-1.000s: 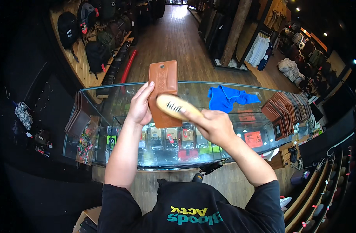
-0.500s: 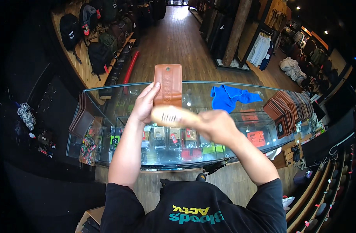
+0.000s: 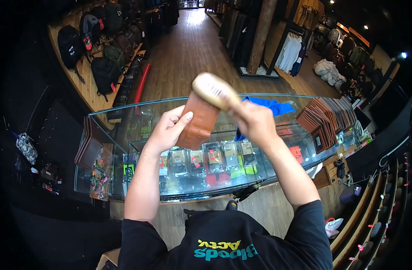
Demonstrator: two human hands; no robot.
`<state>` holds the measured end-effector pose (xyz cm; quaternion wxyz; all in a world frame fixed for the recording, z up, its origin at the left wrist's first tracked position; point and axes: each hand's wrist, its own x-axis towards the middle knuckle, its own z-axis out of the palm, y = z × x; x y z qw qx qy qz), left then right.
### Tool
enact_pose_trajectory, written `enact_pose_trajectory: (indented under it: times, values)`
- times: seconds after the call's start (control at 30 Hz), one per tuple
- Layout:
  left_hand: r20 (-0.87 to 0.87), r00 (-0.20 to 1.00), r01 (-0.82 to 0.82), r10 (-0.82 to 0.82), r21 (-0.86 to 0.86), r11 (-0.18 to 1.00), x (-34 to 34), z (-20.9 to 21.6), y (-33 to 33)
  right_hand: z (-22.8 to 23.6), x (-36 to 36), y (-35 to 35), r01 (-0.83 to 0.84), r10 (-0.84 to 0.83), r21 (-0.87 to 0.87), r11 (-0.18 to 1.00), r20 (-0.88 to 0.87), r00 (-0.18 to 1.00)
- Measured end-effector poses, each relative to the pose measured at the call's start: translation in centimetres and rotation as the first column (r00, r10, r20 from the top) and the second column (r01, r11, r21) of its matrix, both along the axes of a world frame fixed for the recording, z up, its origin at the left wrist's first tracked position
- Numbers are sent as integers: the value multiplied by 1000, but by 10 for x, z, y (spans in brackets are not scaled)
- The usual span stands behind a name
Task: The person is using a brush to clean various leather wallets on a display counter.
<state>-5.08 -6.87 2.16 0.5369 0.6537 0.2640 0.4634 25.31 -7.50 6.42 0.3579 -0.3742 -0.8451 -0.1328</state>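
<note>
My left hand (image 3: pixel 170 128) grips a brown leather wallet (image 3: pixel 198 121) by its left edge, with the thumb on the near face. The wallet is held tilted above the glass counter. In my right hand (image 3: pixel 255 120) is a pale wooden brush (image 3: pixel 212 90), its back turned up and slightly blurred. The brush head lies over the wallet's upper part and hides its top right corner; its bristles are out of sight. Beyond my right hand a blue cloth (image 3: pixel 271 106) lies on the counter, partly covered by that hand.
Below my hands runs a glass display counter (image 3: pixel 179 194) with several packaged goods inside. Rows of brown wallets (image 3: pixel 325 119) stand at its right end, more wallets (image 3: pixel 90 146) at its left. Backpacks (image 3: pixel 104 74) hang on the left wall. A wooden floor (image 3: pixel 183 58) stretches beyond.
The brush has swung up from the wallet's lower end to its top. The wallet has tilted clockwise and now shows a plainer face, without the snap seen before. The view has shifted slightly.
</note>
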Motion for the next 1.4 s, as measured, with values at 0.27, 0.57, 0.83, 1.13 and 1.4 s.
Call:
enact_pose_trajectory:
  times: [0.27, 0.57, 0.83, 1.13, 1.4]
  values:
    - [76, 991, -110, 110, -5, 994, 4, 5, -2, -28, -5, 0, -66, 64, -11, 998, -80, 995]
    - [227, 832, -451, 507, -256, 855, -14, -7, 17, -70, -61, -27, 218, -162, -616, 757, 147, 976]
    - [390, 710, -444, 586, -398, 803, -11, -7, 14, -78, -91, -44, 292, -238, -355, 888, 188, 953]
    - [427, 816, -174, 389, -460, 870, 21, -1, 1, -65, -84, -75, 50, -55, -86, 995, -52, 997]
    - [-147, 982, -119, 123, 33, 992, 97, 20, -2, -48, 25, -116, 205, -200, -38, 978, -450, 870]
